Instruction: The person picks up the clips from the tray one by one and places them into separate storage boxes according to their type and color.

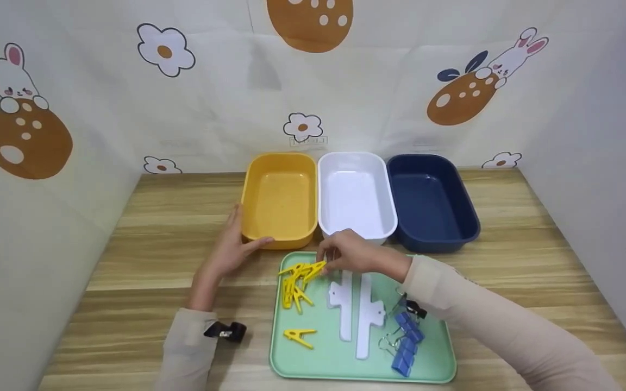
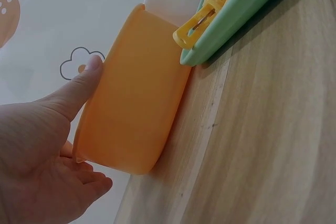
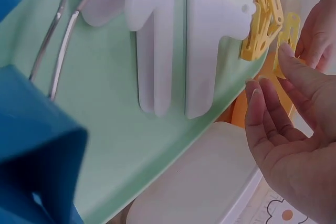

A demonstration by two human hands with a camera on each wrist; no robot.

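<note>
Thumb and forefinger of the right hand [image 1: 352,252] pinching one end of a yellow clothespin [image 1: 316,267], judging by the right wrist view, with the other fingers loosely bent alongside. Left hand [image 1: 231,247] spread round the near left corner of the yellow bin [image 1: 283,203], thumb along the front rim, fingers against the outer left side, probably to steady it.

Pinched clothespin at the far left part of the green tray [image 1: 329,359], right by a heap of matching clothespins [image 1: 288,296]; cannot tell whether clear of the heap or touching it.

Step in hand, most likely: picking a single clothespin off that heap. Next move seems to call for a firm pinch and a straight lift, without dragging overlapping neighbours along or knocking any over the rim, plus a light, steady left hand at the bin corner.

Nearer on the tray, a lone clothespin [image 1: 299,336], apart from the heap. To the right, two white plastic clips [image 1: 364,326] lying side by side; past these, blue binder clips [image 1: 405,355] with wire handles, near the right sleeve [image 1: 487,315].

Behind the tray, on the wood-grain surface [image 1: 144,260], a close row: yellow bin, white bin [image 1: 354,201], navy bin [image 1: 430,212]. Farther back, a printed backdrop [image 1: 226,108].
</note>
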